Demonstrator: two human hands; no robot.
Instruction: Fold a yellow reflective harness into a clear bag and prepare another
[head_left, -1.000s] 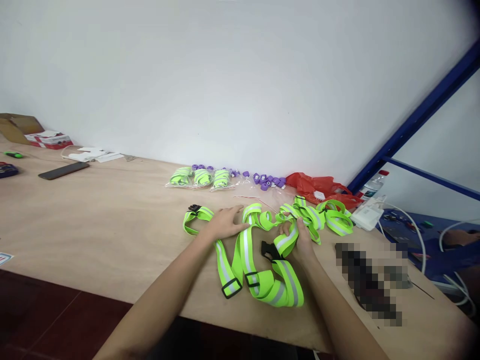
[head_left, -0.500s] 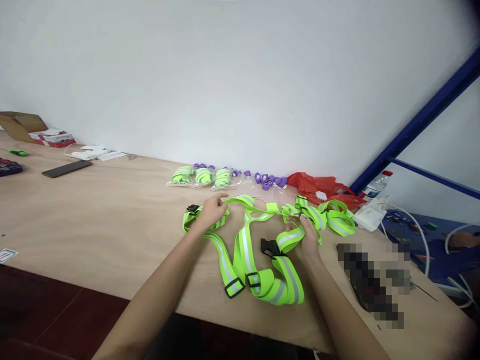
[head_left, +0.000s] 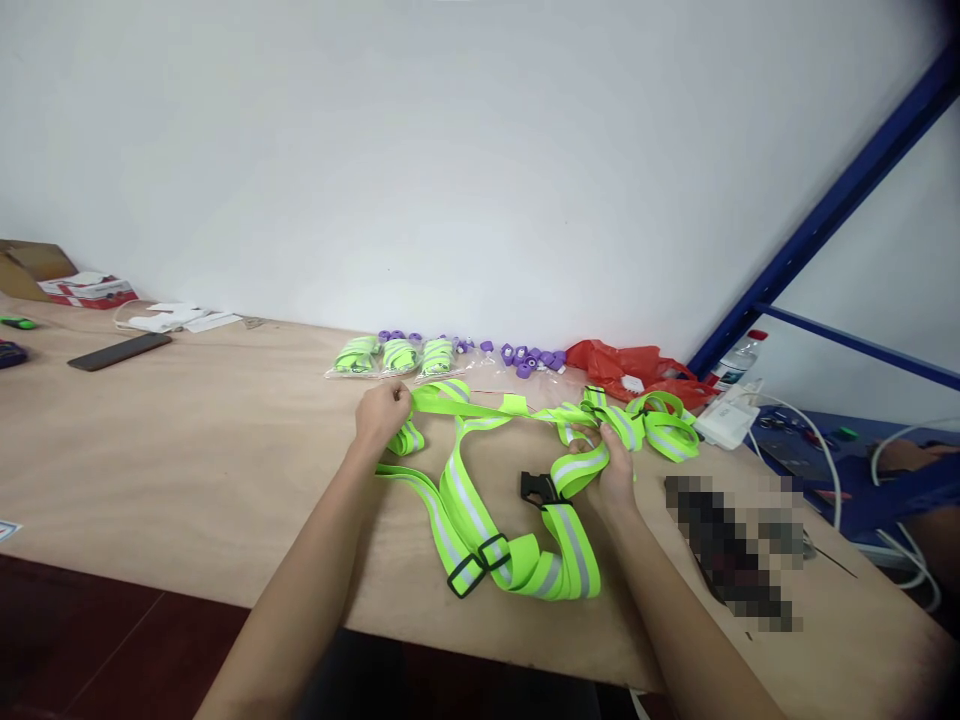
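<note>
A neon-yellow reflective strap harness lies spread over the wooden table, its grey stripes showing. My left hand is closed on one end of its upper strap, which runs fairly taut to the right. On the other side my right hand pinches the straps, its fingertips partly covered by the webbing. Below the right hand hangs a black buckle on a looped strap. Two black slide adjusters sit close together near the table's front. More looped neon straps lie just right of my right hand.
Bagged neon straps and several purple pieces line the wall. A red plastic bag, a bottle and a white adapter stand right. A dark phone-like slab lies left. A blue metal frame rises at right.
My left hand has moved left, closed on the strap and drawn it straighter. The two slide adjusters now sit closer together. My right hand has hardly moved, and the view has shifted slightly.
</note>
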